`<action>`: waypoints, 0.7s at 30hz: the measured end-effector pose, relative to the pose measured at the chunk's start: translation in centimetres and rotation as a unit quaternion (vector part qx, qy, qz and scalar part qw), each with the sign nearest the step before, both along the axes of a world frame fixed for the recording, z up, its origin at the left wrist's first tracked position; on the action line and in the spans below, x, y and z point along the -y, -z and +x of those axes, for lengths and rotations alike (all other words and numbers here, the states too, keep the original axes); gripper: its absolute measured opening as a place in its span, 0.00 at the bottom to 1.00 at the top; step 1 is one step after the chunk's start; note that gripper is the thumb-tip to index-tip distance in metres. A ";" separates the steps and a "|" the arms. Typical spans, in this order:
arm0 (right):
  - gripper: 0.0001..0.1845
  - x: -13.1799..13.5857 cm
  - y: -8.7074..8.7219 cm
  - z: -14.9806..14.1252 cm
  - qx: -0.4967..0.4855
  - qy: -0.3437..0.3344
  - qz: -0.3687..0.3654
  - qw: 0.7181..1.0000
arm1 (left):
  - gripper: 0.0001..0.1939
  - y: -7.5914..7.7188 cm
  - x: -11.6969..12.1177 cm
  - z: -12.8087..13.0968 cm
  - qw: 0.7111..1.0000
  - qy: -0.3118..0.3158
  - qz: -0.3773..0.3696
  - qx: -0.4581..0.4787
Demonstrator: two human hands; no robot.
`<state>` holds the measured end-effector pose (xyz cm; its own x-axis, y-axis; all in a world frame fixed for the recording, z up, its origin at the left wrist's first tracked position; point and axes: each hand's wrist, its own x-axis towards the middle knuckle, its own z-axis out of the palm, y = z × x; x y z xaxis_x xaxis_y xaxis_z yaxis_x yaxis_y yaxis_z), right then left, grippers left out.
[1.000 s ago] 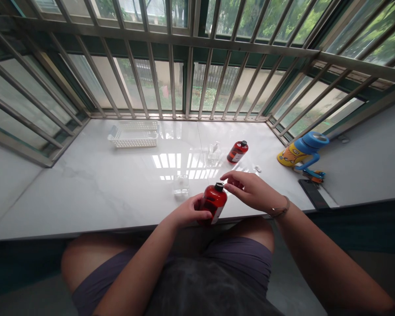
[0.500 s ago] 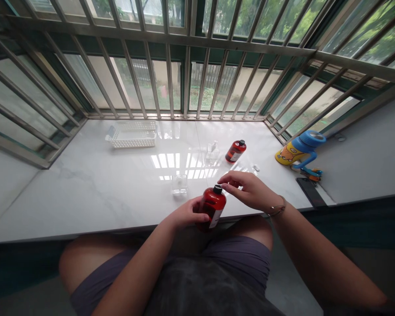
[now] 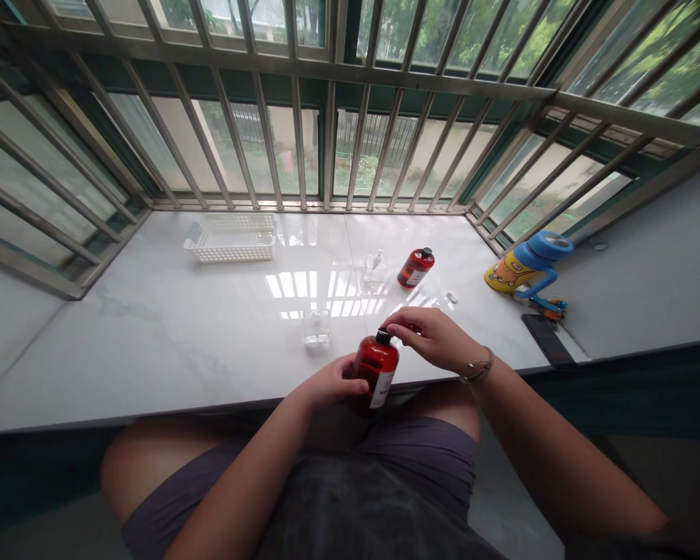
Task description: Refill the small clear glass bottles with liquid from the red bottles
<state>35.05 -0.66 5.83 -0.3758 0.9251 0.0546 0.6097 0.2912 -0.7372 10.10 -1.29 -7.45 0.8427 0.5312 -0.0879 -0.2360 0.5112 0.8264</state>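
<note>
My left hand [image 3: 335, 383] is wrapped round the body of a red see-through bottle [image 3: 376, 365] with a white label, held at the counter's front edge. The bottle stands nearly upright, tilted a little. At its neck, the thumb and fingers of my right hand [image 3: 423, 333] close on the black cap [image 3: 383, 336]. A small clear square glass bottle [image 3: 316, 328] sits on the counter just beyond my left hand. Farther back are a clear pump bottle [image 3: 376, 269] and a second red bottle [image 3: 416, 268] with a black cap.
A white plastic basket [image 3: 233, 239] stands at the back left of the white marble counter [image 3: 169, 334]. To the right are a blue and yellow water bottle [image 3: 525, 264], a dark phone [image 3: 548, 340] and a small white piece [image 3: 452, 297]. Metal window bars [image 3: 330, 148] rise behind.
My right hand's fingers have come in closer round the cap, and its wrist has turned slightly. The left hand keeps its hold on the red bottle; the whole view shifts slightly.
</note>
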 end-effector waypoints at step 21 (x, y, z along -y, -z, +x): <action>0.09 1.0 1.1 -0.3 -0.030 0.001 0.151 0.988 | 0.38 -0.9 0.1 0.2 0.995 -0.094 -0.002 -0.031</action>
